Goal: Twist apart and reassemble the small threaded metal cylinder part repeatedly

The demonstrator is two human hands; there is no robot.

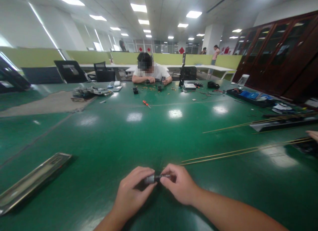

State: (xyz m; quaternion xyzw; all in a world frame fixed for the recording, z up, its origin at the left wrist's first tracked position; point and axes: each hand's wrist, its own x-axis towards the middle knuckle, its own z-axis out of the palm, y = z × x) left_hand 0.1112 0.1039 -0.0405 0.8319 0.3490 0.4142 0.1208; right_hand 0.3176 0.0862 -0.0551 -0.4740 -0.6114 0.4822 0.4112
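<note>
Low in the middle of the head view, both my hands are closed on one small grey-and-black cylindrical part (150, 179). My left hand (134, 188) grips its thicker grey end between thumb and fingers. At the slimmer dark end, my right hand (180, 184) pinches with thumb and forefinger. The part lies roughly level, just over the green table (159, 138). My fingers cover some of it, so its exact kind cannot be made out. Thin brass-coloured rods (223, 154) run rightward from just beyond my right hand.
A long shallow metal tray (29, 183) lies at left. An orange screwdriver (146, 104) is farther out. Opposite sits a person (151, 72) among small brass-coloured pieces. Another person's hand (313, 135) shows at the right edge. More rods and a dark tool tray (250, 96) lie right.
</note>
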